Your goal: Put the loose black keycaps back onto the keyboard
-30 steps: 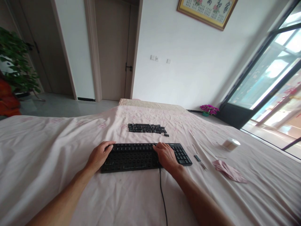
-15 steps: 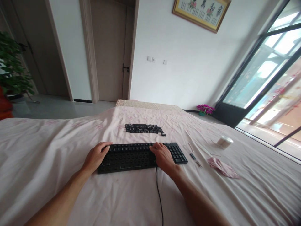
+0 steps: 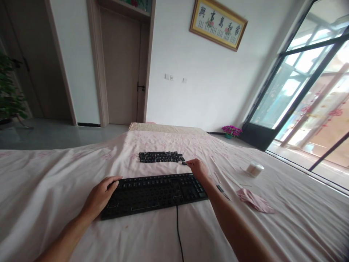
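A black keyboard (image 3: 147,196) lies on the bed, many of its keycaps off on the left and middle part, with keys still on the top rows and number pad. My left hand (image 3: 102,193) grips its upper left corner, thumb and fingers closed around the edge. Beyond the keyboard, loose black keycaps (image 3: 159,157) lie in rows on the sheet. At the right end of those rows, my right hand (image 3: 198,170) pinches a single keycap (image 3: 184,163) between its fingertips. My right forearm passes over the number pad's right end.
A black cable (image 3: 179,233) runs from the keyboard toward me. To the right lie a small dark tool (image 3: 220,189), a pink cloth (image 3: 255,201), thin sticks and a round clear tub (image 3: 255,169). The pink sheet (image 3: 136,240) is wrinkled.
My right hand has left the keyboard and reached forward to the keycap at the right end of the rows. My left hand stays on the keyboard's corner. The view has tilted up slightly.
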Available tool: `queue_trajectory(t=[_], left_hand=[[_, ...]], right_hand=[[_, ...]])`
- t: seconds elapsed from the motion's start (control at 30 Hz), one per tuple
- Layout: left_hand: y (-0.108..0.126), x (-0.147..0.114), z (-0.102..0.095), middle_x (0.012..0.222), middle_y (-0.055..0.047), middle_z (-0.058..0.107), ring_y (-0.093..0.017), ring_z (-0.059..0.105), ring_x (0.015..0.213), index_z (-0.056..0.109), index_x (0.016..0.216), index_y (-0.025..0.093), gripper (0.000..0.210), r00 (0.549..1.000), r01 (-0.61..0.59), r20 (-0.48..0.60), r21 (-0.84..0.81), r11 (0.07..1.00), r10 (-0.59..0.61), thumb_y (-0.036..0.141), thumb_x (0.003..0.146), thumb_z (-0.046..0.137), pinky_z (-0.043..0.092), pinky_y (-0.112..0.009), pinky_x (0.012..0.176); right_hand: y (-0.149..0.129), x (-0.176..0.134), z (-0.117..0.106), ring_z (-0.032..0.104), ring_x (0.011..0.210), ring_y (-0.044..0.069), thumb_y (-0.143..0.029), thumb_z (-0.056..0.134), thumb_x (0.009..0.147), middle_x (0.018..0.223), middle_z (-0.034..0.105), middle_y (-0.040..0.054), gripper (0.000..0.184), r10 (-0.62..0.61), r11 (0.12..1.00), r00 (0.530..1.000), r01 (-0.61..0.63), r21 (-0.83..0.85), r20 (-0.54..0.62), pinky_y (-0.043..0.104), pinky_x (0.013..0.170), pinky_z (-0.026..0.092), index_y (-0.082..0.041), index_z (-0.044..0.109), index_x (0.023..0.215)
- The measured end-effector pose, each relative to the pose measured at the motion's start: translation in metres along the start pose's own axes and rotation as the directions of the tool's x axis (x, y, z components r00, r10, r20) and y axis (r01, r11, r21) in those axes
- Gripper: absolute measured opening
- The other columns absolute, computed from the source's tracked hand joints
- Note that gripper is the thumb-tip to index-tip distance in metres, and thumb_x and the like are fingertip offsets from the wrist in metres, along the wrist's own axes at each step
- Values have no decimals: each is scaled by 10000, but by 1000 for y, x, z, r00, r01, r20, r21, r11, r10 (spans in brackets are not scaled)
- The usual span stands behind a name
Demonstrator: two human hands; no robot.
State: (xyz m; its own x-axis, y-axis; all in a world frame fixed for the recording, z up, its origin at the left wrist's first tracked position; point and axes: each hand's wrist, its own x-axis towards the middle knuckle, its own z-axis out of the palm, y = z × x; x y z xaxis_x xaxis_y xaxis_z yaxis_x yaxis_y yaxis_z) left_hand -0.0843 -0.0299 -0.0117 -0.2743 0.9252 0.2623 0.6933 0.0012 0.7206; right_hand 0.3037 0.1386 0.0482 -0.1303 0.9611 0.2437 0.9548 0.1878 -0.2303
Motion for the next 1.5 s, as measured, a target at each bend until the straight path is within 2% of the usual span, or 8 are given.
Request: queue_trajectory(t=[0.3, 0.6, 0.8, 0.97, 1.07, 1.13, 1.23, 1.5], left_hand=[[3, 0, -1, 1152, -16, 663, -211, 590, 1099, 649, 1080, 251, 388, 1000, 0, 0, 2, 1000, 0, 441, 839, 411, 438, -313, 976], [-1, 0, 0, 1178, -18, 647, -206, 578, 1109, 636, 1101, 247, 398, 1000, -5, 3, 10, 1000, 5, 433, 845, 394, 426, -314, 983], [2, 0, -1, 1174, -19, 646, -208, 574, 1115, 637, 1085, 246, 392, 1000, -9, 13, 12, 1000, 9, 437, 848, 389, 419, -318, 991], [5, -1, -2, 1177, -24, 643, -211, 570, 1114, 633, 1096, 244, 394, 1000, 5, 17, 2, 1000, -5, 434, 849, 392, 407, -328, 1002], [7, -2, -2, 1170, -19, 646, -209, 572, 1108, 638, 1091, 243, 393, 1000, 6, 16, 6, 1000, -6, 429, 848, 392, 413, -322, 992], [7, -2, -3, 1166, -13, 648, -207, 575, 1105, 641, 1087, 244, 390, 1000, 3, 10, 11, 1000, -3, 428, 847, 394, 419, -314, 983], [6, -1, -2, 1167, -5, 648, -203, 578, 1102, 643, 1080, 248, 388, 1000, -1, 3, 17, 1000, 1, 431, 848, 392, 428, -304, 971], [-1, 0, 0, 1183, -11, 643, -199, 574, 1113, 634, 1105, 241, 398, 1000, -18, -1, 28, 999, 18, 433, 853, 394, 421, -301, 981]], right_hand=[[-1, 41, 22, 620, 935, 207, -323, 560, 824, 998, 686, 116, 242, 65, 995, 994, -58, -83, 83, 245, 707, 399, -202, 736, 938], [-8, 49, 34, 620, 961, 216, -239, 608, 774, 1029, 691, 92, 237, 90, 995, 985, -82, -64, 145, 278, 771, 433, -232, 730, 977], [-15, 38, 21, 601, 987, 237, -179, 671, 692, 982, 702, 76, 217, 3, 994, 988, -20, 108, 157, 298, 828, 420, -219, 751, 890], [-28, 17, 10, 635, 831, 182, -278, 640, 764, 848, 713, 36, 257, -94, 928, 979, 21, 372, 180, 272, 729, 473, -212, 718, 1000], [-38, 1, 6, 645, 717, 141, -303, 618, 801, 811, 710, 55, 272, -125, 788, 963, -49, 613, 238, 232, 631, 498, -154, 691, 1017], [-42, -10, 3, 651, 718, 127, -291, 680, 758, 841, 707, 62, 240, -152, 518, 933, -207, 830, 327, 212, 626, 508, -143, 688, 946], [-45, -22, -2, 652, 727, 110, -293, 771, 676, 867, 700, 51, 254, -251, 176, 872, -386, 905, 421, 184, 635, 515, -144, 679, 859], [-44, -36, -1, 650, 676, 95, -269, 820, 622, 836, 698, 41, 308, -313, 42, 837, -459, 887, 448, 153, 565, 516, -126, 678, 854]])
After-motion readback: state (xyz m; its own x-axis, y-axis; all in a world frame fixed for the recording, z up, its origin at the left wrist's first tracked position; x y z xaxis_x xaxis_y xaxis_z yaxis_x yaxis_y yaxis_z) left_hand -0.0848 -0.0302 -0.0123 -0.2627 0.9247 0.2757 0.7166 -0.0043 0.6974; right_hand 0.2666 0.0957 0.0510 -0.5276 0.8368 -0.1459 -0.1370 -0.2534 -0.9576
